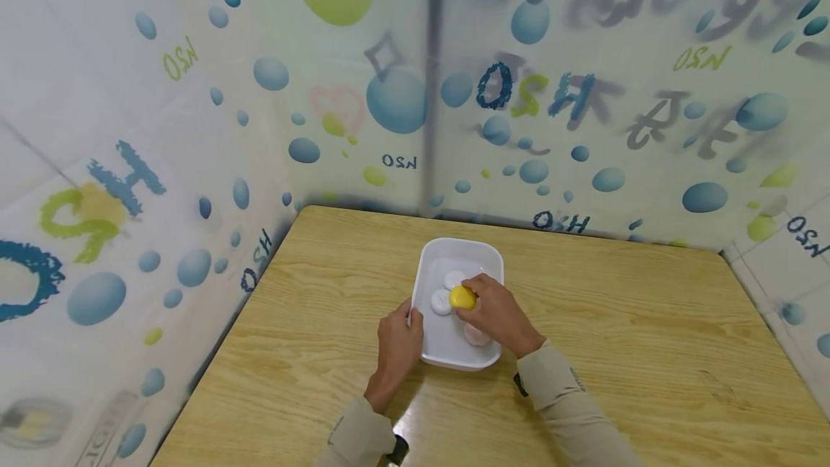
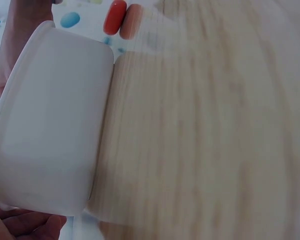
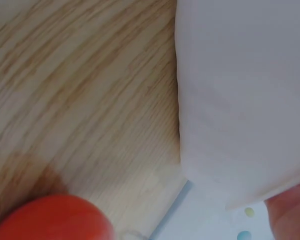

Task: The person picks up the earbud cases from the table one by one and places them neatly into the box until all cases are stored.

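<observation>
A white rectangular tray stands on the wooden table. My left hand grips its left rim, with the thumb over the edge; fingers curl at the tray's lower end in the left wrist view. Above the inside of the tray, my right hand pinches a glossy yellow round piece, egg-like or ball-like. Two white round pieces lie in the tray beside it. A pale pink round piece sits partly under the right hand.
A glossy red rounded object stands on the table beyond the tray in the left wrist view; the head view does not show it. Printed sheets hang as walls behind and beside the table.
</observation>
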A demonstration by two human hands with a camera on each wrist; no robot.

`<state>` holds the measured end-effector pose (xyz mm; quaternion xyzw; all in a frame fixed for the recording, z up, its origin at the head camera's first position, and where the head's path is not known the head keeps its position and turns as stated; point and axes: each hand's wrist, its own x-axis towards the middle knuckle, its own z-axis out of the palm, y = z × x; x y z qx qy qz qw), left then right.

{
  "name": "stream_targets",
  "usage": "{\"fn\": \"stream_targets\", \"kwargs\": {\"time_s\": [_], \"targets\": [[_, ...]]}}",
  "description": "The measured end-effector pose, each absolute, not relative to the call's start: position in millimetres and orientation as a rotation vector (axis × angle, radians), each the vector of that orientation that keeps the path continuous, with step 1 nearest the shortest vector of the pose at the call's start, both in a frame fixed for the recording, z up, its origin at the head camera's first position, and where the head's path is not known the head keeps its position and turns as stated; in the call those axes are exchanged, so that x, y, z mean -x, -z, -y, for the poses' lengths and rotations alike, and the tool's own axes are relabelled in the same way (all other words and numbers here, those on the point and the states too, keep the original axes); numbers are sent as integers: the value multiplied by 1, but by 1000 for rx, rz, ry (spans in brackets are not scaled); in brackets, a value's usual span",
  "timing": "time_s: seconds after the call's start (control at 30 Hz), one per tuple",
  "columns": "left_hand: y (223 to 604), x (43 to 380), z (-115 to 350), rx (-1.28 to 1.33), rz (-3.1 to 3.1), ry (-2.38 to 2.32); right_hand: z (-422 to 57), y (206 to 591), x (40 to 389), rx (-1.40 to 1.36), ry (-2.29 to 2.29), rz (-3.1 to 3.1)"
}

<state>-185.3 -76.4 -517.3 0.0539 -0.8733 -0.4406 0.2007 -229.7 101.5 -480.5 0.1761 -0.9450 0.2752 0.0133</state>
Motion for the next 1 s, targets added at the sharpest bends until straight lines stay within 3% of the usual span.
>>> {"fn": "stream_targets", "kwargs": {"time_s": [1.0], "targets": [[516,185,76,-133,2445,1218,-92,483,223,-791,-684,2952]]}}
